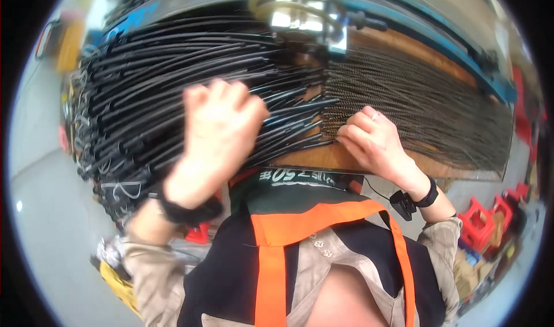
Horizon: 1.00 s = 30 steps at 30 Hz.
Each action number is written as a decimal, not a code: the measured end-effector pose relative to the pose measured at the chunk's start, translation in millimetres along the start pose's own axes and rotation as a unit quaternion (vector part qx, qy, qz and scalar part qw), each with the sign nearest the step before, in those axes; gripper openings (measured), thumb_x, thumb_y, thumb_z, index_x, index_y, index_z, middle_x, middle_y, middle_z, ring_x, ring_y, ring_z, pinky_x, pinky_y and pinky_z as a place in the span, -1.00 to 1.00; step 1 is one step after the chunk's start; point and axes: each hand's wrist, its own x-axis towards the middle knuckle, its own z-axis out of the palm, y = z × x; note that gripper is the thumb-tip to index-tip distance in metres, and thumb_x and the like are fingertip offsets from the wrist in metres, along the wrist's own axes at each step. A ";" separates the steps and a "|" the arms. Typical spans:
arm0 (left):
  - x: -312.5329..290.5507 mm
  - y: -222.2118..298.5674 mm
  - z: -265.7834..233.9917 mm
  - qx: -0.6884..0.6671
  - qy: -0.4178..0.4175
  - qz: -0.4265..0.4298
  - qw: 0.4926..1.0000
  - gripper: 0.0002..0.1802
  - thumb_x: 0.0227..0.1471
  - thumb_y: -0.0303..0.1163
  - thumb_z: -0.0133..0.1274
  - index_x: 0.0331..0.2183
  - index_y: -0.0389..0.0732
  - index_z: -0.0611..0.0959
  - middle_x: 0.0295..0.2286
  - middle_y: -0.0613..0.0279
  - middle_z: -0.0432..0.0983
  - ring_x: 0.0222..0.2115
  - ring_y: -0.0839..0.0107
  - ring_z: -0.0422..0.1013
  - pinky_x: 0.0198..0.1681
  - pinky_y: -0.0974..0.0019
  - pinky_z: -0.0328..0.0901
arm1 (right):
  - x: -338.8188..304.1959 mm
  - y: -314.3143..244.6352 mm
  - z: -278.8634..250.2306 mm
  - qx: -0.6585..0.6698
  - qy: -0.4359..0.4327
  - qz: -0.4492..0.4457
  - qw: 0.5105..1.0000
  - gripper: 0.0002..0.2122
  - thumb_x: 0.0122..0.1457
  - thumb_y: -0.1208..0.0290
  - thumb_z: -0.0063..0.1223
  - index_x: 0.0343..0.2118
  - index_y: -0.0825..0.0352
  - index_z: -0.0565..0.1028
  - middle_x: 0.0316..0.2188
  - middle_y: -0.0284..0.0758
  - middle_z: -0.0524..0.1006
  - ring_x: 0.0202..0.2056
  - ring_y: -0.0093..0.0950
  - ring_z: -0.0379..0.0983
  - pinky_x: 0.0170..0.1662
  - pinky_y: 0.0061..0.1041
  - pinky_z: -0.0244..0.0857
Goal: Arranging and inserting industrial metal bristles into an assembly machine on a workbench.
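We work at a wooden bench (398, 44) covered by a wide row of wires. On the left half, the wires wear black sleeving (173, 67) and lie in a dense, overlapping sheet. On the right half, the twisted wires (415, 96) remain bare and fan out side by side.

Our left hand (222, 125) rests on the black sleeved bundle near the boundary. Its fingers curl down onto the tubes, but motion blur prevents us from confirming whether they grasp one. Our right hand (372, 139) sits at the near edge of the bare twisted section, fingers bent and pinched together on the wire ends; the exact strand held is too fine to identify.

We judge the work roughly half complete: the left portion appears sleeved, while the right portion remains uncovered.
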 end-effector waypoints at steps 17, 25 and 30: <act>-23.9 12.0 40.2 0.028 0.036 -0.138 0.989 -0.88 -0.09 -0.36 0.14 -0.42 -0.12 0.55 -0.43 0.28 0.40 -0.29 0.33 0.34 -0.23 0.25 0.18 | -18.3 -29.9 1.9 -0.116 -0.134 -0.010 0.984 -0.78 -0.09 0.51 0.22 -0.32 0.29 0.49 -0.41 -0.26 0.45 -0.34 -0.27 0.41 -0.36 -0.35 0.32; -24.2 -1.3 43.7 -0.030 0.069 -0.053 0.996 -0.89 -0.10 -0.46 0.04 -0.40 -0.19 0.54 -0.45 0.23 0.41 -0.36 0.33 0.38 -0.34 0.30 0.34 | -6.7 -3.8 14.7 0.043 0.003 0.054 0.998 -0.84 0.04 0.53 0.15 -0.28 0.35 0.49 -0.51 -0.33 0.43 -0.44 -0.37 0.40 -0.37 -0.47 0.25; -22.9 1.3 34.5 -0.088 0.038 0.004 0.995 -0.83 -0.08 -0.45 0.03 -0.34 -0.21 0.55 -0.43 0.19 0.43 -0.38 0.32 0.44 -0.40 0.31 0.44 | 14.0 5.7 5.3 0.260 0.039 0.277 0.924 -0.83 0.25 0.42 0.06 -0.18 0.39 0.52 -0.50 -0.48 0.42 -0.45 -0.64 0.30 -0.38 -0.62 0.17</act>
